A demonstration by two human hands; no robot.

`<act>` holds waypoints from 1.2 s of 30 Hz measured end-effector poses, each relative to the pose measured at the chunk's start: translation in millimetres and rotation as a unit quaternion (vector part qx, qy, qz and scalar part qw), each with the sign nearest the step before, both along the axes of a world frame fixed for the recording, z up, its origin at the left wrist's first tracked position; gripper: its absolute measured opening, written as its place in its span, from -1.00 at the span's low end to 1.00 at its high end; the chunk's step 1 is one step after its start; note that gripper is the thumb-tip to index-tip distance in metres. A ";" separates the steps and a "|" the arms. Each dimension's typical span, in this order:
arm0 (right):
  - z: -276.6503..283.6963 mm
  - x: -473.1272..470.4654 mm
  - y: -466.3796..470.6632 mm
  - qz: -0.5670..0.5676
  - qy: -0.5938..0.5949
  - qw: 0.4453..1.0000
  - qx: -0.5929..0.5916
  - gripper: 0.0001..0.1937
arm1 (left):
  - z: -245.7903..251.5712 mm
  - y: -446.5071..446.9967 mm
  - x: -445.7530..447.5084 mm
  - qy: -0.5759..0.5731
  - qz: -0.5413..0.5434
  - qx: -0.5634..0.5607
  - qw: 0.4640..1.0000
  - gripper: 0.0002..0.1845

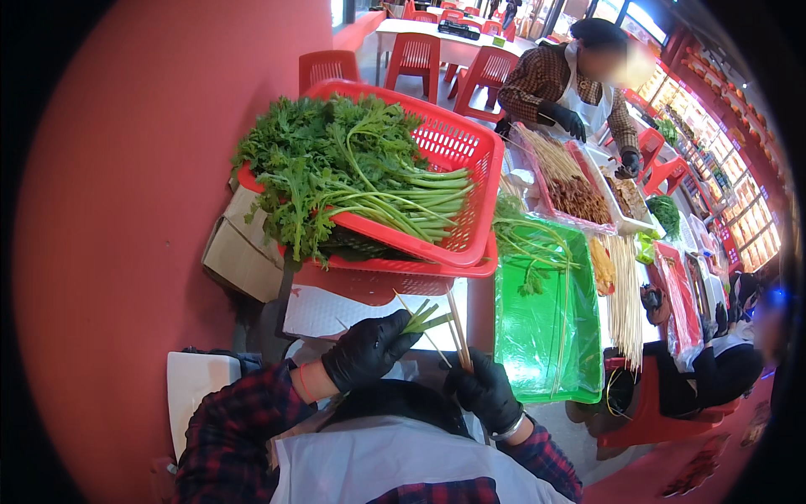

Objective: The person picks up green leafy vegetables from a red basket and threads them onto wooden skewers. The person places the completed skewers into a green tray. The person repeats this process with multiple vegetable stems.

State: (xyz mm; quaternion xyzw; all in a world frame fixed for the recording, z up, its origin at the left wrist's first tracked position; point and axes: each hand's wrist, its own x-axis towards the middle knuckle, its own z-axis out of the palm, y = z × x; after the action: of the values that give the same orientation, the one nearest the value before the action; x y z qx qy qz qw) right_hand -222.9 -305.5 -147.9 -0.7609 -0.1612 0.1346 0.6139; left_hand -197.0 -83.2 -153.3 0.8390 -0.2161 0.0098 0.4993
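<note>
My left hand (371, 348), in a black glove, grips a short bunch of green stems (423, 319). Several thin bamboo skewers (459, 331) stand upright in the fist of my gloved right hand (483, 385). One thin skewer slants across the stems between the hands; whether it pierces them I cannot tell. Just beyond, leafy greens with long pale stalks (378, 183) are heaped in a red plastic basket (466, 249), which is stacked on another. Right of my hands lies a green tray (535, 334) lined with clear plastic, holding a few leafy stems and a skewer.
A person in an apron and black gloves (570, 120) works across the table beside a tray of skewered meat (567, 183). Loose bamboo skewers (623, 290) lie right of the green tray. A cardboard box (242, 249) and a red wall (145, 252) bound the left side.
</note>
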 end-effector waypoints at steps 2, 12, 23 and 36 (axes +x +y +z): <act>16.0 -0.4 1.9 0.000 0.107 0.992 0.070 -0.82 | 6.7 0.8 4.4 0.110 -0.027 -0.044 0.993 -0.69; 38.2 -8.5 -72.1 -0.149 0.194 0.962 0.123 -0.80 | 29.6 7.4 57.3 0.363 -0.353 0.070 0.859 -0.47; 34.8 3.1 -174.3 -0.293 0.159 0.921 0.202 -0.83 | 76.4 -33.4 79.1 0.336 -0.335 0.083 0.876 -0.23; -12.6 176.2 -217.9 -0.374 0.085 0.916 0.117 -0.85 | 56.2 -129.5 157.1 -0.148 -0.128 0.233 0.953 -0.28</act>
State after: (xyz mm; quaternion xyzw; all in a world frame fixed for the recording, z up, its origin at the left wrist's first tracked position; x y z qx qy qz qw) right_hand -46.7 -523.4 -160.5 -0.6741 0.1735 -0.0606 0.7154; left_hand -39.9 -212.7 -97.1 0.8862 -0.3897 0.0194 0.2498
